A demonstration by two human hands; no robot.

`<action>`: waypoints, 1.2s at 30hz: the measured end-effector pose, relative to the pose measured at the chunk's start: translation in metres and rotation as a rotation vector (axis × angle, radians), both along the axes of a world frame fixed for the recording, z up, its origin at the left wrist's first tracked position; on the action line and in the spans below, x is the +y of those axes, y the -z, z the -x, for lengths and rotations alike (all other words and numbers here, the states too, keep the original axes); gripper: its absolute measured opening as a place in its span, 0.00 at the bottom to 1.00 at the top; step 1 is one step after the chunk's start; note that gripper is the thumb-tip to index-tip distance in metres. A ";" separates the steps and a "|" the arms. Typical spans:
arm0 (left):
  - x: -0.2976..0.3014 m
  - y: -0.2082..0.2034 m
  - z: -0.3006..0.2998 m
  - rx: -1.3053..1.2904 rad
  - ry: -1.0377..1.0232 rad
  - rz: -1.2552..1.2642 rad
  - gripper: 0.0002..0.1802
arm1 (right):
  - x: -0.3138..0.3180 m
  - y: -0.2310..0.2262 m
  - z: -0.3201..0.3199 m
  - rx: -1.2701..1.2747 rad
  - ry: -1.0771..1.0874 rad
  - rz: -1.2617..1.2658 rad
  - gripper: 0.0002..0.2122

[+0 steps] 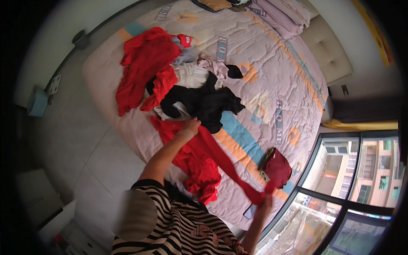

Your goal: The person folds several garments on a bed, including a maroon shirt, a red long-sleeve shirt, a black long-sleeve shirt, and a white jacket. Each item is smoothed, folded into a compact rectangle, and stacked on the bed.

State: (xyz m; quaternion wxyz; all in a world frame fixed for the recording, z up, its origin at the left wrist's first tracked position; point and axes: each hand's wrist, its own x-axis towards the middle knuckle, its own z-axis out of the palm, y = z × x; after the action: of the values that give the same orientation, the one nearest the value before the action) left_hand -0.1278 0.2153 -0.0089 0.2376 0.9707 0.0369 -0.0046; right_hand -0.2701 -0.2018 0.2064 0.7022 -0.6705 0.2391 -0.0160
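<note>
A bright red garment is stretched between my two hands over the near side of the bed. My left hand is closed on its upper part, beside a pile of clothes. Farther right and nearer to me, my right hand grips the other end, slightly blurred. The rest of the red cloth hangs in loose folds on the bed close to my body. Just beyond my left hand lies a black garment. Past my right hand sits a folded dark red garment on a small stack.
More clothes lie heaped on the bed: a large red garment, a white one and a pale pink one. A phone rests near the bed's edge. Windows stand to the right; a bin is on the floor at left.
</note>
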 end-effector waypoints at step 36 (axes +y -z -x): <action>-0.056 -0.665 -0.006 -1.109 0.729 0.495 0.15 | -0.338 -0.500 -0.101 -1.146 0.221 1.837 0.15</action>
State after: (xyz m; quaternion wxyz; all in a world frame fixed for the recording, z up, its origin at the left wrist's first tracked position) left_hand -0.1219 0.1591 0.6565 0.4185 0.6978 -0.4189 0.4030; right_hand -0.1694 -0.5400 0.7064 -0.0653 -0.8070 -0.1683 -0.5623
